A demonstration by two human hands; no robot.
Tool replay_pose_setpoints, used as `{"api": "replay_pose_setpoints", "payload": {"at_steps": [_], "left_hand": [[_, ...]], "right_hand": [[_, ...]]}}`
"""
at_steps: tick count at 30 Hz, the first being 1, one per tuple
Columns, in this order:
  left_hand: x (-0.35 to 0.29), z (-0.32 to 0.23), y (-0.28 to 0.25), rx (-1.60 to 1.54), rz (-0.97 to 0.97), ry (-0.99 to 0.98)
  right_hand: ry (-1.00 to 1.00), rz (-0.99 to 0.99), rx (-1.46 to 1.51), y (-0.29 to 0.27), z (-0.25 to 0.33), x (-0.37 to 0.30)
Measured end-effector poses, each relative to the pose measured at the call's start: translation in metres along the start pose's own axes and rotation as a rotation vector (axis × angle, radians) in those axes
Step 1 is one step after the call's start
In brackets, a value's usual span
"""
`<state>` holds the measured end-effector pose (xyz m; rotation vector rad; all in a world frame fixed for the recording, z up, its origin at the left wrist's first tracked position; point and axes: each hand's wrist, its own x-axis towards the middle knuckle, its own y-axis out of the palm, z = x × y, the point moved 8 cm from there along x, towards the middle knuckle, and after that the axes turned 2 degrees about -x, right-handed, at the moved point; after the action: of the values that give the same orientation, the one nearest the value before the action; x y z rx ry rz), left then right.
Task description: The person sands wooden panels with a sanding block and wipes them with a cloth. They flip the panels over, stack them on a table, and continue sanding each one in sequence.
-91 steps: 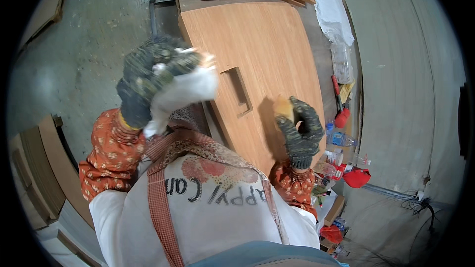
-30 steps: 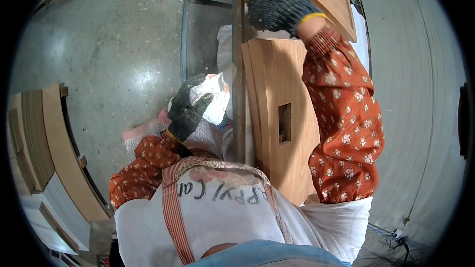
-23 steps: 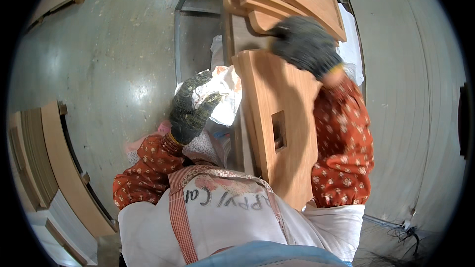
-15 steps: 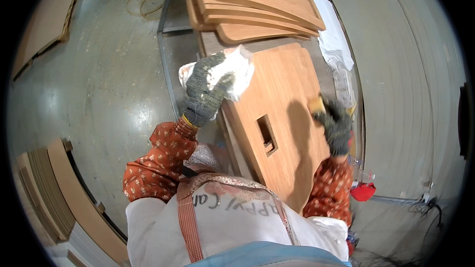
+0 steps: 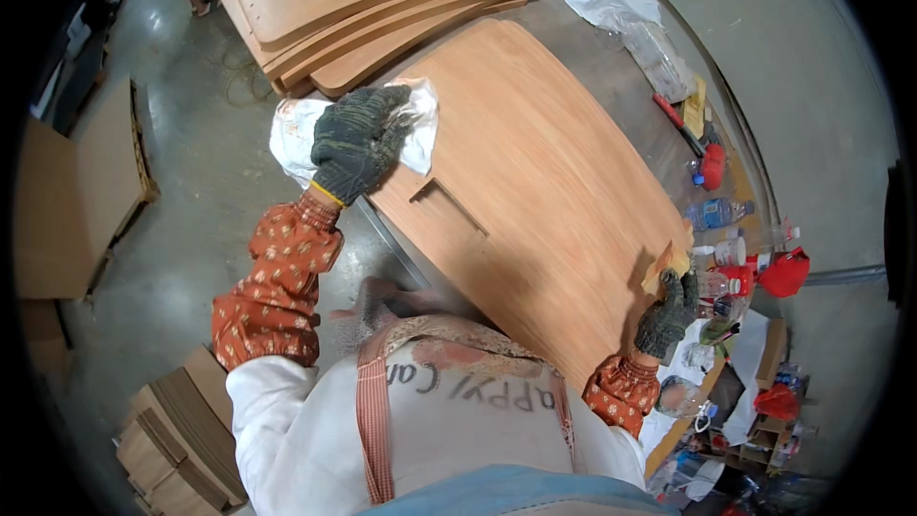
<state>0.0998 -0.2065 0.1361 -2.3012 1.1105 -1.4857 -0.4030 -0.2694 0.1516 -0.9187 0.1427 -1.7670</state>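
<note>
A wooden panel (image 5: 544,162) with a rectangular slot lies flat on the workbench before me. My left hand (image 5: 358,141), in a dark grey-green knit glove, is closed on a white cloth (image 5: 420,129) and presses it against the panel's left edge, beyond the slot. Part of the cloth hangs out past that edge. At the panel's right edge, nearer to me, my right hand (image 5: 669,317), gloved alike, grips a small tan-yellow pad (image 5: 663,268). The pad's exact kind is unclear. Its lower part is hidden by the fingers.
Stacked wooden panels (image 5: 382,0) rise at the bench's far left. Along the right side are a red-handled tool (image 5: 676,122), a blue-labelled plastic bottle (image 5: 718,214), several other bottles and a red object (image 5: 783,272). Cardboard (image 5: 181,430) stands on the floor at left.
The view has turned, so panel and stack appear rotated. My left hand, with the cloth, is now on the panel's left edge. My right hand sits farther down the right edge, still gripping the pad.
</note>
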Motion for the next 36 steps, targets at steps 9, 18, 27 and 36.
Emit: {"api": "replay_pose_setpoints", "payload": {"at_steps": [9, 18, 27, 36], "left_hand": [[-0.025, 0.122, -0.029, 0.137, 0.069, -0.555], [0.128, -0.035, 0.015, -0.132, 0.013, 0.073], [0.129, 0.108, 0.219, -0.16, 0.378, -0.176], [0.041, -0.276, 0.396, -0.229, 0.538, 0.656]], "right_hand": [[0.204, -0.288, 0.238, -0.041, -0.065, -0.035], [0.195, -0.535, 0.146, -0.091, -0.104, -0.077], [0.396, -0.661, -0.124, -0.17, -0.105, -0.161], [0.184, -0.464, -0.741, -0.16, -0.107, -0.117]]}}
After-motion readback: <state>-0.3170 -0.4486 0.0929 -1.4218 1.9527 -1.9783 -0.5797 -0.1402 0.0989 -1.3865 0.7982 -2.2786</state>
